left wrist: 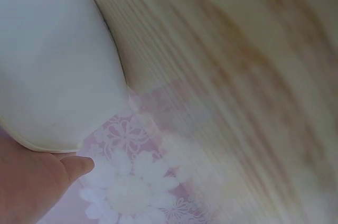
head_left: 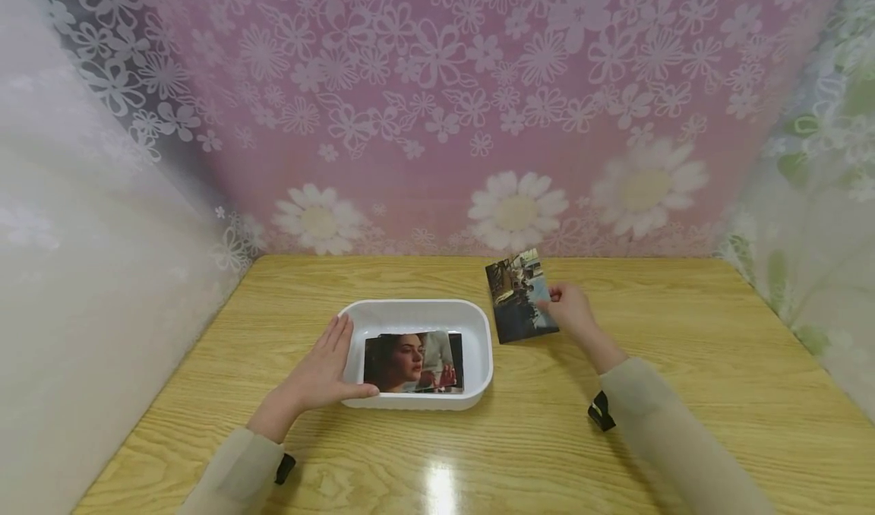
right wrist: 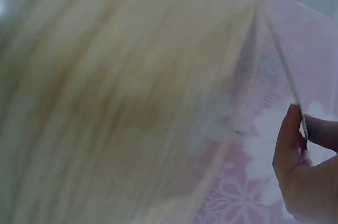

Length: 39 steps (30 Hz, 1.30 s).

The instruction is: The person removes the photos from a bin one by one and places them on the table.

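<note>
Yellowish wood-grained bench (head_left: 547,439) runs below the left grip (head_left: 321,374) and right grip (head_left: 573,314). A white tray (head_left: 424,403) touches the left grip, whose straightened fingers and thumb rest on its rim; inside, right of that grip, lie overlapping photos (head_left: 410,363). The right grip pinches a separate photo (head_left: 514,302), extending to its left.

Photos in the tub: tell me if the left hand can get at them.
Likely yes. The left hand touches the tub at its left end, and the photos lie inside, uncovered from above; only the tub's wall needs clearing.
</note>
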{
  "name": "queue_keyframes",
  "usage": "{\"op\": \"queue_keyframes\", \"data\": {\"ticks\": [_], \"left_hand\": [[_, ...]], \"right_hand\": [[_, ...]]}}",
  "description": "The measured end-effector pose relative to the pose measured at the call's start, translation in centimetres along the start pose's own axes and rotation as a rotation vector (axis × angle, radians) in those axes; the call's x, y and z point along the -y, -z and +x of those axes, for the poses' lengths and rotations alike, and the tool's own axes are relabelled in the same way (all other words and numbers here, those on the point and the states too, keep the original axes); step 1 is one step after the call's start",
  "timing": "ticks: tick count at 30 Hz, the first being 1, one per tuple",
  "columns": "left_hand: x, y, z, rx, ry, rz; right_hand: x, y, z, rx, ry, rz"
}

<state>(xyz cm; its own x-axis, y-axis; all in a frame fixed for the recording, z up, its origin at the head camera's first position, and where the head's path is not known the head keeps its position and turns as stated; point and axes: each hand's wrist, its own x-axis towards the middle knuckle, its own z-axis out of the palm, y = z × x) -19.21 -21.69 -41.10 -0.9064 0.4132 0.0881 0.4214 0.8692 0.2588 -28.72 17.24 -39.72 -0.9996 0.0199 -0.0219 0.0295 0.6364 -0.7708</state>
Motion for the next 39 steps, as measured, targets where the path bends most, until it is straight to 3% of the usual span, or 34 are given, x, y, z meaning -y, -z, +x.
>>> {"op": "queue_keyframes", "data": {"ticks": [6,11,21,39], "left_hand": [[-0.1,0.1,0.0,0.001,0.003,-0.003],[-0.2,0.1,0.0,0.005,0.004,-0.011],[-0.2,0.2,0.0,0.014,0.013,-0.014],[-0.2,0.4,0.0,0.017,0.002,-0.027]], "right_hand": [[-1.3,-0.9,0.5,0.137,0.021,-0.247],[-1.4,-1.1,0.6,0.162,0.008,-0.362],[-1.9,-1.3,1.0,0.183,0.043,-0.389],[-1.9,-1.2,1.1,0.182,0.026,-0.458]]}}
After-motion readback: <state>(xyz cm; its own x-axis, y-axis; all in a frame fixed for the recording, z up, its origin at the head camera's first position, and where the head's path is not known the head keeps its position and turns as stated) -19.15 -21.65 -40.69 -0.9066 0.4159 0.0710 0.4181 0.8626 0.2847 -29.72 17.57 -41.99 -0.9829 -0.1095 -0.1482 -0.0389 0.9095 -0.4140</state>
